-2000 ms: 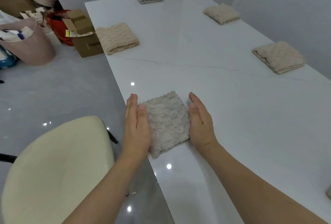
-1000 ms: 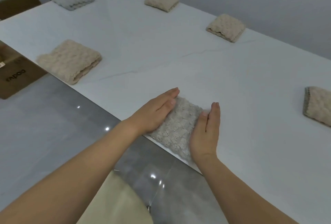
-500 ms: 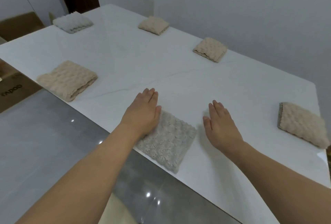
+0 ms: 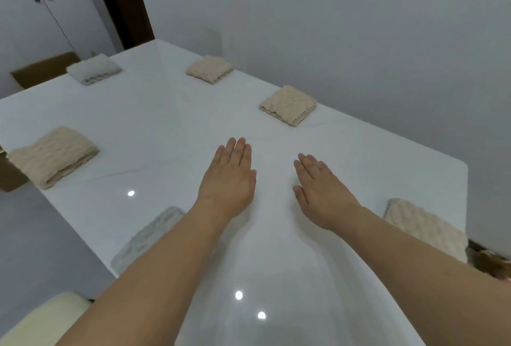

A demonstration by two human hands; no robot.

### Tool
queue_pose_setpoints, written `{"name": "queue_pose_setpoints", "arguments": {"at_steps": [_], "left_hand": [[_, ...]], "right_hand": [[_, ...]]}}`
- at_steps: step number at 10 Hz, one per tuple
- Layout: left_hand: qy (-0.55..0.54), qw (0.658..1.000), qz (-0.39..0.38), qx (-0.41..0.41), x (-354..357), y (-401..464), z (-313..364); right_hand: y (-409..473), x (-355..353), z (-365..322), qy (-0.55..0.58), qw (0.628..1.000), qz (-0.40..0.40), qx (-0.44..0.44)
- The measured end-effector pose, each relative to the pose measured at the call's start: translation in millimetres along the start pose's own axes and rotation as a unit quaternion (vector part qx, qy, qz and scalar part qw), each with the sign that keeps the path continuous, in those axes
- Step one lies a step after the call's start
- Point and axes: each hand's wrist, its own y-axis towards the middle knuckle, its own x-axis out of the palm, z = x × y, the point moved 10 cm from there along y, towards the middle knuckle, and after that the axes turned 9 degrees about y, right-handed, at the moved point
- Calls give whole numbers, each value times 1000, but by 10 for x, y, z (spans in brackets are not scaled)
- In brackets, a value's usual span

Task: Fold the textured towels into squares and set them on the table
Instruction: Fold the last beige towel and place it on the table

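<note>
Both hands hover flat above the worktop (image 4: 154,113), fingers straight and holding nothing: the left hand (image 4: 228,179) and right hand (image 4: 320,193) are apart, with bare white surface between them. The grey folded towel (image 4: 146,235) lies at the near left edge, partly hidden under the left forearm. Five more folded squares sit around the rim: a beige towel (image 4: 52,156) on the left edge, a white one (image 4: 94,69) at the far left corner, beige ones (image 4: 209,69) and (image 4: 287,105) along the far edge, and another (image 4: 423,228) at the right edge.

These towels look soft, light and thick (the waffled pile should grip, not slip), so a fold is best pinched at its corners or pressed flat by the palms. Nothing stands between the hands and any towel; a cream chair (image 4: 36,320) sits below the near edge.
</note>
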Motion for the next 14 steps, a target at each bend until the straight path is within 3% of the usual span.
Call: {"name": "queue_pose_setpoints", "arguments": {"at_steps": [5,7,9,10,11,12,14], "left_hand": [[-55,991,3,-122,128,982,233],[-34,988,-8,-151,240,1510,463],[-83,973,-18,-215,437,1909,431],[-144,956,6,-255,532,2052,370],[-290,900,69,-319,602,2247,308],[-414,820,121,-377,731,2422,310],[-525,699,191,-447,886,2774,324]], "right_hand": [[968,-201,1086,65,994,-13,-81],[1460,-123,1552,43,989,-36,-136],[1935,-189,1885,163,975,-51,-140],[2198,-299,2064,321,942,-35,-96],[2615,-373,2237,441,896,-8,-60],[3086,-321,2332,507,860,-6,-56],[3639,-91,2245,602,794,-69,-48]]}}
